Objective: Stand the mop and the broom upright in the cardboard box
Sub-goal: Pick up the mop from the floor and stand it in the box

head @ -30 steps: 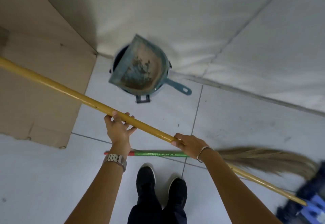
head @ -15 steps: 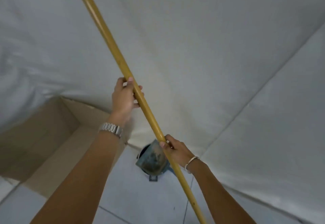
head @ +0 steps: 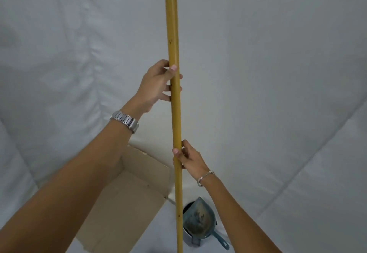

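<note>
A long yellow mop handle (head: pixel 172 34) runs nearly vertical through the middle of the view, its top and bottom ends out of frame. My left hand (head: pixel 156 83) grips it higher up, a metal watch on that wrist. My right hand (head: pixel 188 159) grips it lower down, a thin bracelet on that wrist. The open cardboard box (head: pixel 127 197) sits below and left of the handle, partly behind my left forearm. The mop head and the broom are out of sight.
A blue-green dustpan (head: pixel 196 219) leans in a dark round bin just right of the box, close to the handle. White cloth-covered walls (head: pixel 278 74) rise behind the box and bin. Pale floor shows at the bottom.
The handle has swung from a slanted, low position to nearly vertical. Both hands rose with it, and my view tilted up, so the broom on the floor dropped out of sight.
</note>
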A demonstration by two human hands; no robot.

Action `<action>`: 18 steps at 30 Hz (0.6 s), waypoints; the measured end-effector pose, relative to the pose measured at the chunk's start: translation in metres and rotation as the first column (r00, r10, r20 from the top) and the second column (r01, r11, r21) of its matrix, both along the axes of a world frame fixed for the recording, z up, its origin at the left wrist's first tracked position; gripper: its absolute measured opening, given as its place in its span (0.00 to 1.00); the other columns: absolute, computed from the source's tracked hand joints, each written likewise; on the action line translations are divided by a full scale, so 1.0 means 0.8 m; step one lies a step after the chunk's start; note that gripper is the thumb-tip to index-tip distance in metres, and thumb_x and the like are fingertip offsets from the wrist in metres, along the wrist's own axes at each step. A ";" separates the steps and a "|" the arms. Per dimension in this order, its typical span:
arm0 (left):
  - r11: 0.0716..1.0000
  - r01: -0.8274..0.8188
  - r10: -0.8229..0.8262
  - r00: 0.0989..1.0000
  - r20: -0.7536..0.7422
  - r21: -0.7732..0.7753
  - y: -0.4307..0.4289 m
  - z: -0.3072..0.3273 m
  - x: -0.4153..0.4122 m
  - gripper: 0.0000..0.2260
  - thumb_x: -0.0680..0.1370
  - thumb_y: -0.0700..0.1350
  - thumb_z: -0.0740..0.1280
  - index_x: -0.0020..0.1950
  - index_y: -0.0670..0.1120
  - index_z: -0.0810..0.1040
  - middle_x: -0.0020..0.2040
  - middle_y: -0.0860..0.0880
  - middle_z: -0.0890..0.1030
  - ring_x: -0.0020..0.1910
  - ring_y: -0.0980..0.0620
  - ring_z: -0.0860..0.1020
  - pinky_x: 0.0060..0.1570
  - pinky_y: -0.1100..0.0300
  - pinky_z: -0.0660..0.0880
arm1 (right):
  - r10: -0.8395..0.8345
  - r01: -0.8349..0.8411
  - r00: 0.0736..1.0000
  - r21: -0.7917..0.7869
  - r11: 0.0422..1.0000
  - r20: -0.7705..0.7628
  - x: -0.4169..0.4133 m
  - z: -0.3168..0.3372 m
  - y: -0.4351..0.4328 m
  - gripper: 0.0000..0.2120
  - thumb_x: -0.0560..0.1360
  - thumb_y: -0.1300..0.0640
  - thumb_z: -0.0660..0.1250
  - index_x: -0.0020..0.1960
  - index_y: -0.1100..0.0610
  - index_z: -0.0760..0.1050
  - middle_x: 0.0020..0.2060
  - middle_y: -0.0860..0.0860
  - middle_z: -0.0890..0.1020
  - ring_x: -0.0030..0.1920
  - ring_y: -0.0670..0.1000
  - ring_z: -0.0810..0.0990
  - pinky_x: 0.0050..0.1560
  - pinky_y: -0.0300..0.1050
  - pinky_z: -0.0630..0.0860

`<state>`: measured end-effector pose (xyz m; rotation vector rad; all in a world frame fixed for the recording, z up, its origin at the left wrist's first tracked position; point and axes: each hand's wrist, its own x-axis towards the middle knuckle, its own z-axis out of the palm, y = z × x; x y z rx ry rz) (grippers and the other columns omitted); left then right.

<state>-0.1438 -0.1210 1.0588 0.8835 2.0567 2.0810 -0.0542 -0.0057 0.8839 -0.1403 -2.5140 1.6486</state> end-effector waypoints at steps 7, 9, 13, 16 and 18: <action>0.985 0.171 -0.169 0.982 -0.089 0.020 -0.113 0.013 -0.056 0.05 0.79 0.45 0.62 0.54 0.46 0.73 0.49 0.47 0.79 0.44 0.49 0.84 0.34 0.55 0.80 | -0.086 0.082 0.993 -0.043 0.996 -0.083 -0.081 0.005 -0.103 0.09 0.70 0.49 0.69 0.40 0.50 0.71 0.43 0.63 0.81 0.46 0.65 0.80 0.48 0.64 0.78; 0.978 0.208 -0.204 0.973 -0.109 0.028 -0.132 0.013 -0.076 0.05 0.79 0.44 0.62 0.54 0.47 0.73 0.50 0.47 0.79 0.45 0.50 0.83 0.34 0.55 0.81 | -0.139 0.135 0.981 -0.040 0.990 -0.133 -0.107 0.003 -0.123 0.07 0.69 0.52 0.71 0.39 0.50 0.73 0.38 0.54 0.83 0.41 0.58 0.82 0.44 0.54 0.82; 0.970 0.244 -0.243 0.960 -0.139 -0.011 -0.160 0.010 -0.127 0.05 0.78 0.44 0.63 0.53 0.49 0.74 0.53 0.42 0.78 0.48 0.49 0.83 0.38 0.52 0.82 | -0.239 0.234 0.945 -0.050 0.971 -0.221 -0.165 0.005 -0.163 0.11 0.67 0.60 0.74 0.37 0.48 0.73 0.34 0.43 0.81 0.36 0.45 0.82 0.37 0.33 0.79; 0.964 0.260 -0.265 0.954 -0.144 -0.047 -0.170 -0.001 -0.174 0.05 0.78 0.44 0.63 0.54 0.50 0.74 0.56 0.39 0.76 0.50 0.47 0.82 0.41 0.52 0.82 | -0.279 0.269 0.932 -0.073 0.960 -0.233 -0.216 0.003 -0.179 0.12 0.65 0.64 0.74 0.38 0.50 0.74 0.35 0.49 0.81 0.37 0.49 0.82 0.39 0.36 0.80; 0.962 0.265 -0.271 0.953 -0.137 -0.064 -0.172 -0.011 -0.206 0.06 0.78 0.44 0.62 0.55 0.50 0.73 0.55 0.41 0.76 0.51 0.46 0.82 0.44 0.51 0.82 | -0.282 0.268 0.929 -0.090 0.959 -0.241 -0.252 0.000 -0.183 0.12 0.65 0.66 0.74 0.42 0.55 0.73 0.37 0.53 0.80 0.40 0.55 0.81 0.43 0.42 0.81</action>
